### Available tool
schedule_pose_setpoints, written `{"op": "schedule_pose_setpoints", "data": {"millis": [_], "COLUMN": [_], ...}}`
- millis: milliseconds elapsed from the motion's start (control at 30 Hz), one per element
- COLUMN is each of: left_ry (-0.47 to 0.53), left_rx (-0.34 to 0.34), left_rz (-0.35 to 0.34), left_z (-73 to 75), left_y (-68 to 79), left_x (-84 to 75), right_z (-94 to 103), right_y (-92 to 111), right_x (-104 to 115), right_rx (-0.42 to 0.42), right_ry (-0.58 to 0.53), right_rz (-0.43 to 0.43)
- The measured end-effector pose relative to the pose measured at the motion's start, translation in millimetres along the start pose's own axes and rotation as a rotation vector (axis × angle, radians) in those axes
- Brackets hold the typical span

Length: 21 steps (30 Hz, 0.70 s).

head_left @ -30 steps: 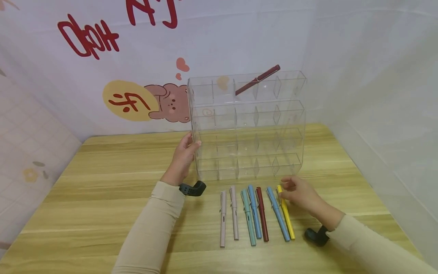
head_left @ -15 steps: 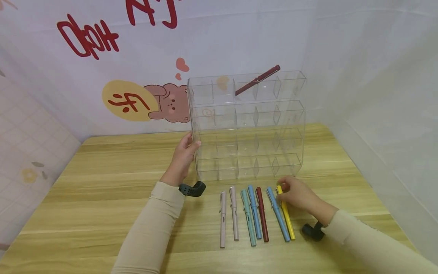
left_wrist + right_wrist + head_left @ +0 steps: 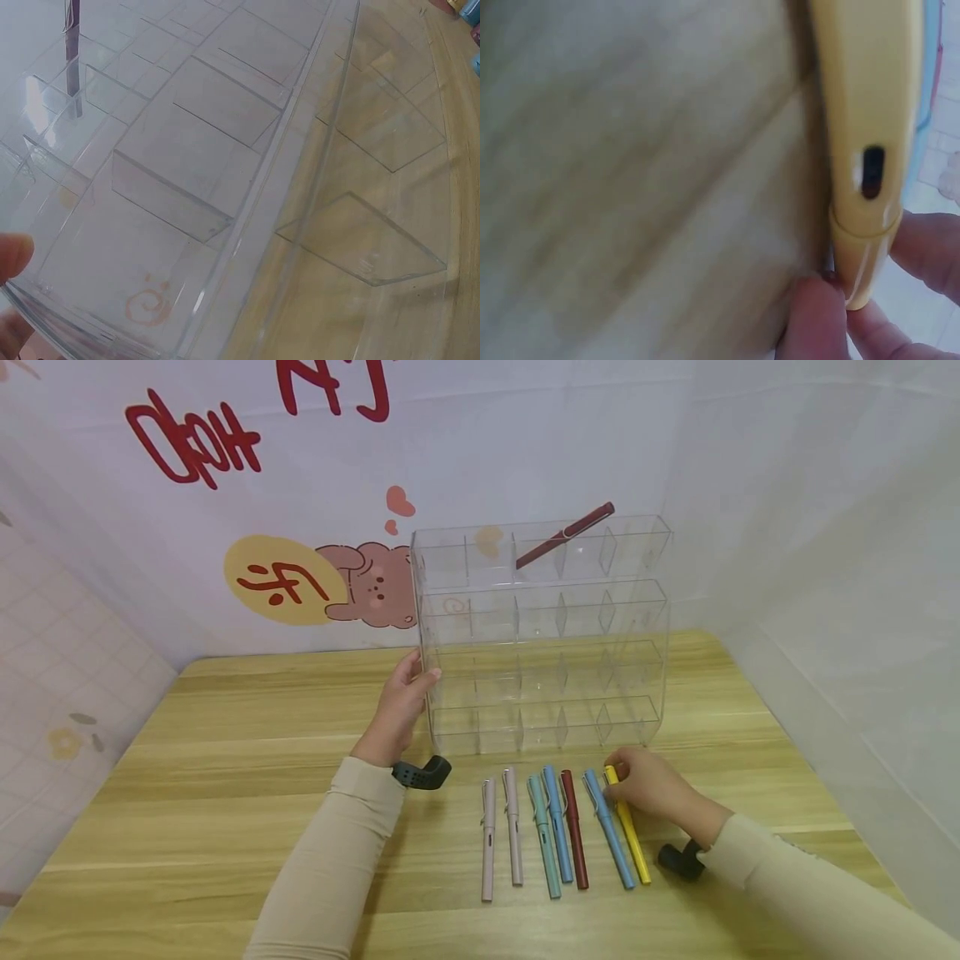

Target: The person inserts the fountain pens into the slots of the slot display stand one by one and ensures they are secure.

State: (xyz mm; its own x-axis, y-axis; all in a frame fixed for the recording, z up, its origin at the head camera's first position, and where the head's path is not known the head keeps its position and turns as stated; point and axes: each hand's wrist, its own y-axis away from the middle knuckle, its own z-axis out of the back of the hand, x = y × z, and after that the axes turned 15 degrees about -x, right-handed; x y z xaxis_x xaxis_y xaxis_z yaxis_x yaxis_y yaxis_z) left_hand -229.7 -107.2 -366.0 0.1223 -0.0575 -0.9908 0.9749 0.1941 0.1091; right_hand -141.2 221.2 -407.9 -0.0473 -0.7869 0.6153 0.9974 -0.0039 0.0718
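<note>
My left hand [image 3: 401,702] grips the left side of a clear acrylic rack [image 3: 495,739], which stands upright with four-sided cells in stacked rows. In the left wrist view, a thumb [image 3: 15,255] bends over the rack's edge. The right hand [image 3: 656,787] pinches the cap end of a yellow pen [image 3: 633,847] that lies on the table. Seen from the right wrist, fingers sit on both sides of the yellow pen's cap [image 3: 870,90]. Directly left of it lies a blue pen [image 3: 617,847]. A dark red pen [image 3: 566,533] leans diagonally in the rack's top row.
Further left on the wooden table [image 3: 247,760] lie a dark red pen [image 3: 575,835], another blue pen [image 3: 558,835], a green pen [image 3: 546,843] and two pale pink pens, one [image 3: 514,835] nearer the middle. A printed cloth [image 3: 540,435] hangs behind the rack.
The right hand has moved slightly left, and its fingers have closed on the yellow pen's cap end. The pen's lower end has swung a little right, away from the blue pen. The left hand stays put.
</note>
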Motion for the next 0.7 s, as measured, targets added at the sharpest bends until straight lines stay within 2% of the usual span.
{"op": "schedule_pose_setpoints", "data": {"millis": [200,433,700], "left_ry": [-0.012,-0.011,-0.013], "left_rx": [0.003,0.0,0.002], "left_rz": [-0.001,0.008,0.015], "left_z": [0.8,1.0,1.4], "left_y": [-0.3,0.7,0.2], "left_x": [-0.1,-0.2,-1.0], "right_z": [3.1,10.1,33.9], "right_y": [-1,-2,-1], "right_x": [-3,-6,6], "right_rx": [-0.003,-0.007,-0.025], "right_ry": [-0.041,-0.191,-0.32], "right_rz": [-0.047,-0.101,-0.101]}}
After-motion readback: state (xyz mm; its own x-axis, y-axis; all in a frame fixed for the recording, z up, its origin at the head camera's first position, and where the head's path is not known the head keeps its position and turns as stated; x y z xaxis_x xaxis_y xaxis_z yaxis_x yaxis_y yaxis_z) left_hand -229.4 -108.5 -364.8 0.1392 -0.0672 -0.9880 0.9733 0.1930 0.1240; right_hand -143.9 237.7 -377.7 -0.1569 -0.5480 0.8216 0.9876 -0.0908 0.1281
